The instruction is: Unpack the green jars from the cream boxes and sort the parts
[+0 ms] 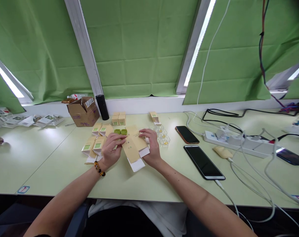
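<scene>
Above the table my left hand (112, 148) pinches the left edge of a small flat tan carton (131, 150) with a white flap at its lower end. A second tan carton (139, 142) overlaps it, and the fingers of my right hand (151, 144) close round its right side; part of it hides behind the first. Two small green containers (120, 131) stand just beyond my left fingertips. Several tan cartons with green windows (90, 144) lie left of my left hand. Clear plastic boxes (163, 140) with small yellow things inside sit right of my right hand.
Closed tan boxes (118, 119), a brown cardboard box (82, 112) and a black cylinder (102, 107) stand toward the back. Phones (204, 162), a white power strip (238, 144) and loose cables occupy the right. Plastic-wrapped packets (29, 120) lie far left.
</scene>
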The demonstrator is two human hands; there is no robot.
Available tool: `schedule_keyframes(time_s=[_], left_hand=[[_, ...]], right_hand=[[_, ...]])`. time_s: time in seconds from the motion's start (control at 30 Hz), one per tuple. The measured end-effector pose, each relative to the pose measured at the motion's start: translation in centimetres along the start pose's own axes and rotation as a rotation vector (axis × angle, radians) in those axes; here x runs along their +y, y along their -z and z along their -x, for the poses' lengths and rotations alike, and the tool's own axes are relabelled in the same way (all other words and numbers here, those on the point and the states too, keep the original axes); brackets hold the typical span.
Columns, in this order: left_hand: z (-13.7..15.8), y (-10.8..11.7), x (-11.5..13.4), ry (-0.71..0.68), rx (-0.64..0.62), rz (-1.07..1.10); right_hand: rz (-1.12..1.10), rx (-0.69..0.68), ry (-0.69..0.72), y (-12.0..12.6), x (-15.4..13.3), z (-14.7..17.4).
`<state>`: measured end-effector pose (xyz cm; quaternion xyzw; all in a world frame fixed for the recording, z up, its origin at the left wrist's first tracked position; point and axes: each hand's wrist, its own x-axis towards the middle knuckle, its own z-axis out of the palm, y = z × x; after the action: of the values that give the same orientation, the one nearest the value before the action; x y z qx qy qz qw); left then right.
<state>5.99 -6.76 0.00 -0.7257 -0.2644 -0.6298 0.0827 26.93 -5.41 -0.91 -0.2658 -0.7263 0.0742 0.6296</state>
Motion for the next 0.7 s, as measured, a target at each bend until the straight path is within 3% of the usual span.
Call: schedule_keyframes(time_s=[0.13, 0.37, 0.47, 0.7], left_hand=[[0.1, 0.1, -0.1, -0.046, 0.003, -0.017], [0.2, 0.1, -0.4, 0.030, -0.014, -0.058], [0.2, -0.1, -0.2, 0.207, 0.013, 0.027], [-0.1, -0.2, -0.3, 0.840, -0.062, 0.358]], right_hand=[[0.021, 0.014, -0.042, -0.1, 0.3, 0.1], [0.049, 0.015, -0.069, 0.0, 1.2, 0.1], [-0.013, -0.017, -0.148, 0.0, 1.1, -0.1], [-0.162, -0.059, -0.375, -0.5, 0.8, -0.1]])
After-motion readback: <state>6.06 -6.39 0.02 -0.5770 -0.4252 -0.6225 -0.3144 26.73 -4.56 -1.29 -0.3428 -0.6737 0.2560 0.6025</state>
